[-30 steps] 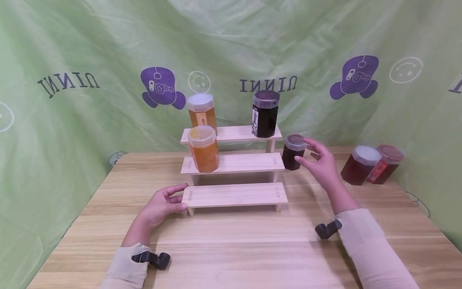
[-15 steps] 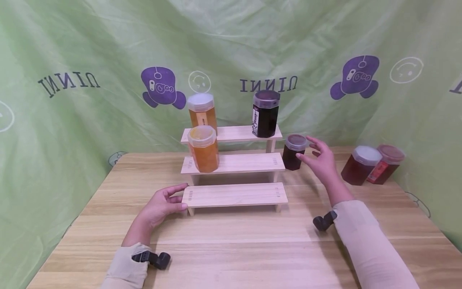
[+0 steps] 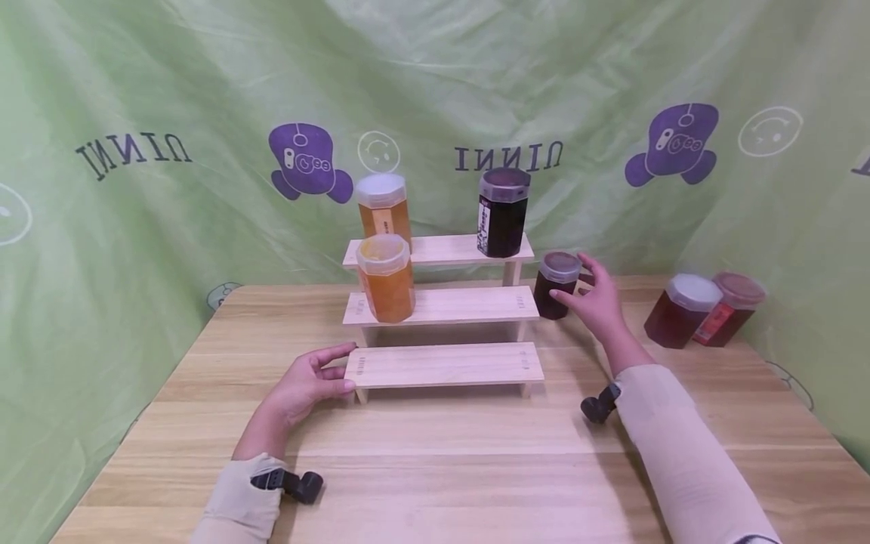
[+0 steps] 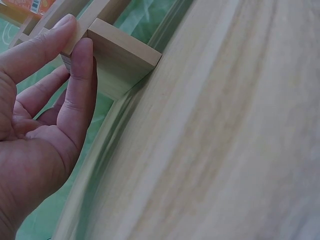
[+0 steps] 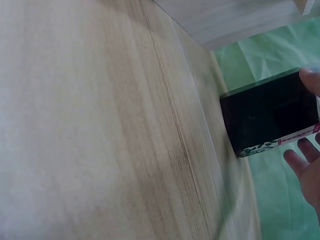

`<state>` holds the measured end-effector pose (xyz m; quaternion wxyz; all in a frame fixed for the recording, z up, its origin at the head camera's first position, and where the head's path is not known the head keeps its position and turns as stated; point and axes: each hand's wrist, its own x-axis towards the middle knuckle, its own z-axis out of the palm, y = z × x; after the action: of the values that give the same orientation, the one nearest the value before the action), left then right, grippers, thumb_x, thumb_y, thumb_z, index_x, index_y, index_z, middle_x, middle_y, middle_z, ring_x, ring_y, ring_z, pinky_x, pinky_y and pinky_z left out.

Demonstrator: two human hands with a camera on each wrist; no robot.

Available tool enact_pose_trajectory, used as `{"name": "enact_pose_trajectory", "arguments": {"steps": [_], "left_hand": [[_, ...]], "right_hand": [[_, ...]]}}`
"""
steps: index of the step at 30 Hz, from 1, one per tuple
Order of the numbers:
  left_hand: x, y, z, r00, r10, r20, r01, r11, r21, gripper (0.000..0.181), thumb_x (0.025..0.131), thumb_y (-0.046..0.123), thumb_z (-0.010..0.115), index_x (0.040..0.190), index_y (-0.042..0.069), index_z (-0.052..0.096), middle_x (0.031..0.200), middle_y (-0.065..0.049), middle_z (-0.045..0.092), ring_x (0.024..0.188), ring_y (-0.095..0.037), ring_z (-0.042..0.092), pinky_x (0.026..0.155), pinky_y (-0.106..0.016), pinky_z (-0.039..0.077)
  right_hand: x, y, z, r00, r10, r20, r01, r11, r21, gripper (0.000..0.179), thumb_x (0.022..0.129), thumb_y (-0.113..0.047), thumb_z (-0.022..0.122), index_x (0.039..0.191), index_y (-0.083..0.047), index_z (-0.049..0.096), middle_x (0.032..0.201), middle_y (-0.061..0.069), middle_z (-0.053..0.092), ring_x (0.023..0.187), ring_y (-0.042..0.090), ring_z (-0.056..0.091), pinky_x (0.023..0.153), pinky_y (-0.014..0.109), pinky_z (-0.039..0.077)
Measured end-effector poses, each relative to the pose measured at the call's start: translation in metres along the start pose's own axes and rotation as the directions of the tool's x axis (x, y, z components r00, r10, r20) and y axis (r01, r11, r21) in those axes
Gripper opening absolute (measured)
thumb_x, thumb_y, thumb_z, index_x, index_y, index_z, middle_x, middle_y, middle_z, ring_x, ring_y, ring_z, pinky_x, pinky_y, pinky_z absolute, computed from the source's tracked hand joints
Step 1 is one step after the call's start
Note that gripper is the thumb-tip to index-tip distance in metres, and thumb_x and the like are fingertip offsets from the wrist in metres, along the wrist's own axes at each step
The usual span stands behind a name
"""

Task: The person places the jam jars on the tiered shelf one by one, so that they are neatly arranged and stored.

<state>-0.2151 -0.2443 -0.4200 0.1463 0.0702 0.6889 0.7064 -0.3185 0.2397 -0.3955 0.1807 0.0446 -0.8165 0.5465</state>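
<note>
Right hand [image 3: 598,302] gripping dark jar [image 3: 554,284] just right of three-tier riser [image 3: 445,364]; left hand [image 3: 306,387] pinching riser. Jar probably handling heavy, stiff, slick: hold below lid [image 3: 561,261].

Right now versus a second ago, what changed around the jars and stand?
The right sleeve moved left and farther from the camera; the right hand set its thumb further across the dark jar beside the stand. Whether its fingers tightened is unclear. No visible change: that jar, the other jars, the stand, and the left hand at its lowest shelf.
</note>
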Motion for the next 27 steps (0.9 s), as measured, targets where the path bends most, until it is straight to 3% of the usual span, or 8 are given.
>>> {"name": "enact_pose_trajectory", "arguments": {"steps": [11, 21, 27], "left_hand": [[0.001, 0.0, 0.0, 1.0, 0.011, 0.009, -0.011, 1.0, -0.016, 0.081, 0.077, -0.012, 0.074, 0.146, -0.01, 0.032, 0.114, -0.014, 0.067, 0.096, -0.019, 0.068, 0.076, -0.032, 0.059], [-0.001, 0.001, 0.0, 1.0, -0.003, -0.003, 0.003, 1.0, -0.004, 0.079, 0.078, -0.013, 0.073, 0.146, -0.009, 0.033, 0.115, -0.016, 0.066, 0.096, -0.019, 0.068, 0.076, -0.032, 0.059], [0.0, 0.001, 0.0, 1.0, -0.008, -0.009, 0.008, 1.0, -0.011, 0.081, 0.076, -0.014, 0.073, 0.146, -0.008, 0.033, 0.114, -0.015, 0.066, 0.095, -0.019, 0.068, 0.075, -0.031, 0.059]], "right_hand": [[0.009, 0.009, 0.004, 0.999, 0.031, 0.037, -0.032, 0.999, 0.034, 0.098, 0.077, -0.004, 0.081, 0.155, -0.008, 0.021, 0.153, 0.024, 0.027, 0.127, 0.049, 0.042, 0.102, 0.056, 0.042], [0.013, 0.012, 0.009, 1.0, 0.011, 0.022, -0.012, 0.999, 0.051, 0.093, 0.078, -0.002, 0.08, 0.153, -0.008, 0.026, 0.147, 0.027, 0.037, 0.125, 0.048, 0.044, 0.107, 0.054, 0.036], [0.011, 0.011, 0.009, 0.999, 0.042, 0.003, -0.043, 0.997, 0.072, 0.092, 0.077, -0.002, 0.081, 0.152, -0.01, 0.029, 0.148, 0.024, 0.037, 0.124, 0.045, 0.044, 0.106, 0.053, 0.037]]}}
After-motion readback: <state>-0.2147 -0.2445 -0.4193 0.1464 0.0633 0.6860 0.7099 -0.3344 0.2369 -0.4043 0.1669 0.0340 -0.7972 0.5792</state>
